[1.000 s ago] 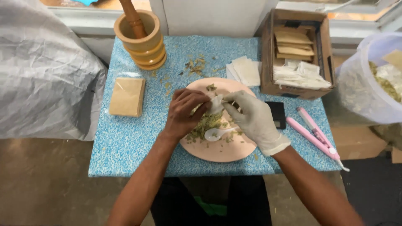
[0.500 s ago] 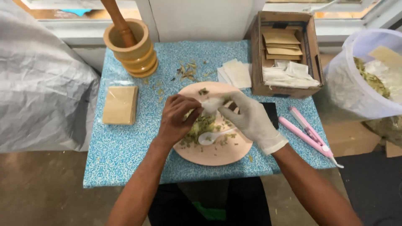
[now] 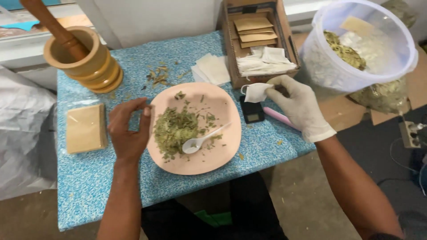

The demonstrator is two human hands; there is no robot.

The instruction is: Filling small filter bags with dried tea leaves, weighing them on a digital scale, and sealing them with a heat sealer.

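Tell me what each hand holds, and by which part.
Right hand pinches a white sachet by its right edge. Left hand holds nothing.

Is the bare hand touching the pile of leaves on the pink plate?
Apart. The head view shows the left hand at the plate's left rim, with bare pink plate between its fingers and the leaves.

Bare cloth (image 3: 102, 186) lay open at lower left; mortar (image 3: 82, 58), box (image 3: 258, 40) and tub (image 3: 356, 44) blocked the frame's top.
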